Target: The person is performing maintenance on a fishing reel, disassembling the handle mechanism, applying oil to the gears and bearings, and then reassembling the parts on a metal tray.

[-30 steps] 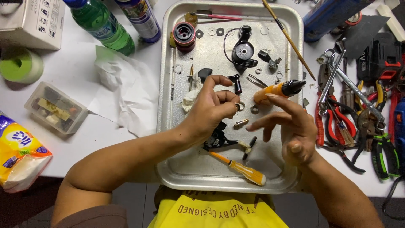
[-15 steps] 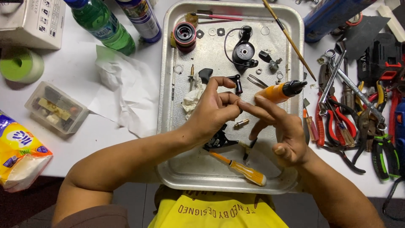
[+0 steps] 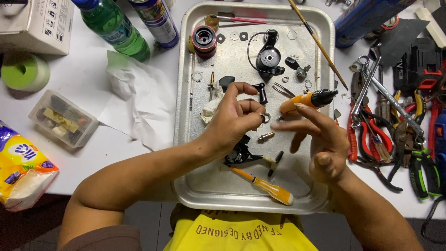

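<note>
Centre of the frame: tray (image 3: 186,153) on the counter (image 3: 83,107), with small parts and a screwdriver (image 3: 265,186) in it. Far right: pliers and wrenches (image 3: 385,125). Upper left: bottle (image 3: 114,28), tape roll (image 3: 23,72). Lower left: packet (image 3: 21,167).

Two bare hands raised close together, seen from above.

The left hand (image 3: 234,118) comes in from the lower left on a bare forearm, wrist bent a little, its fingers (image 3: 253,108) curled inward with thumb and forefinger tips pinched together. The right hand (image 3: 320,139) rises from the lower right, palm turned towards the left one, fingers spread and slightly blurred, their tips just beside the left fingertips, thumb folded low.
</note>
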